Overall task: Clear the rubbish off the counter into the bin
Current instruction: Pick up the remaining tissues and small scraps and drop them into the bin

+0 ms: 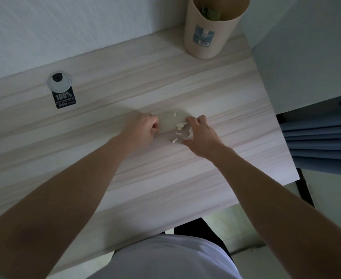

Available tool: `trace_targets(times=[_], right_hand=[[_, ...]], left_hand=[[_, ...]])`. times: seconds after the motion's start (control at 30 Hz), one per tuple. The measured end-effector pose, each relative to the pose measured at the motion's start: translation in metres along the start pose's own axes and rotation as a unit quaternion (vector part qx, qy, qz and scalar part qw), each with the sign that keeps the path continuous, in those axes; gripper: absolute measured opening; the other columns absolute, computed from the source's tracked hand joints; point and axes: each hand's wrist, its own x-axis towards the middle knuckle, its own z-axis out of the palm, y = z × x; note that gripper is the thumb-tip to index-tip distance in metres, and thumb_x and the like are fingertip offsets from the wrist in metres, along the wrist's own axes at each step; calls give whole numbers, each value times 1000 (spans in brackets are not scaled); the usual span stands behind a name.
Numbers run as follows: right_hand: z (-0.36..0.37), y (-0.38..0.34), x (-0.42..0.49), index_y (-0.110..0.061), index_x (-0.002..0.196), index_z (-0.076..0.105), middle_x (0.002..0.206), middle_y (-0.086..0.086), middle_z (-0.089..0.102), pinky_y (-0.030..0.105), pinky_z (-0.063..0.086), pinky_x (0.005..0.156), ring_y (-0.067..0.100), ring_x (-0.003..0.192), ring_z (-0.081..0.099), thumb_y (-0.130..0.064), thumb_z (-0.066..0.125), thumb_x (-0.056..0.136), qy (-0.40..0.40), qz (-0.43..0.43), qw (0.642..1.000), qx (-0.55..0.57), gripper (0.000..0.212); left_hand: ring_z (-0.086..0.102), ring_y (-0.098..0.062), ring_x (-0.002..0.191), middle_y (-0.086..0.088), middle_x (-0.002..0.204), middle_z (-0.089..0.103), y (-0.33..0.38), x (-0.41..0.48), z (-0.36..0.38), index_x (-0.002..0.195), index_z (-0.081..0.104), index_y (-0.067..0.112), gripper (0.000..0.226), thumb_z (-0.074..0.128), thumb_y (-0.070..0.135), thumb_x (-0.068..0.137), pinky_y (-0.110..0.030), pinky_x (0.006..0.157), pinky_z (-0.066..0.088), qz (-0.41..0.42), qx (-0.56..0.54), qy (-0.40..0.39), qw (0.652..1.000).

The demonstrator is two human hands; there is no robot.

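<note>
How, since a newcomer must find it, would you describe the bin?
On the pale wood-grain counter, look to the far right corner by the wall. The bin stands there: a tall beige open cylinder, alone in bearing a blue barcode label.

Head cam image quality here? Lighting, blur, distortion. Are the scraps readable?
Head view: dim, bluish light, no glare; soft shadow on the counter around the left hand and right hand; wall and wood grain smeared; wide-angle lens splays the counter edges; white scraps stand out, material unclear; bin interior dark.
</note>
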Motion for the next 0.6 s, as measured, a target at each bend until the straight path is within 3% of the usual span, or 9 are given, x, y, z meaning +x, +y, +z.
trace_targets(times=[0.23, 0.4, 0.6], right_hand=[[8, -13, -1, -15, 136, 33, 120, 10, 37, 37, 53, 85, 30, 97, 58, -65, 74, 69, 14, -14, 997, -81, 93], [16, -17, 1, -22, 131, 37, 117, 8, 38, 40, 54, 77, 31, 95, 58, -63, 68, 76, 43, -8, 996, -84, 76], [15, -17, 7, -26, 130, 43, 119, 6, 40, 38, 51, 78, 29, 95, 57, -54, 64, 86, 37, -24, 996, -81, 57]], left_hand=[[60, -32, 79, -10, 82, 66, -10, -13, -6, 80, 62, 13, 8, 68, 18, 80, -41, 70, 48, -21, -23, 29, 999], [60, -32, 78, -11, 81, 65, -11, -16, -7, 80, 62, 12, 8, 68, 16, 81, -38, 68, 45, -34, -26, 60, 997], [59, -31, 77, -12, 80, 64, -9, -12, -7, 76, 64, 8, 12, 75, 13, 76, -34, 70, 41, -42, -53, 69, 995]])
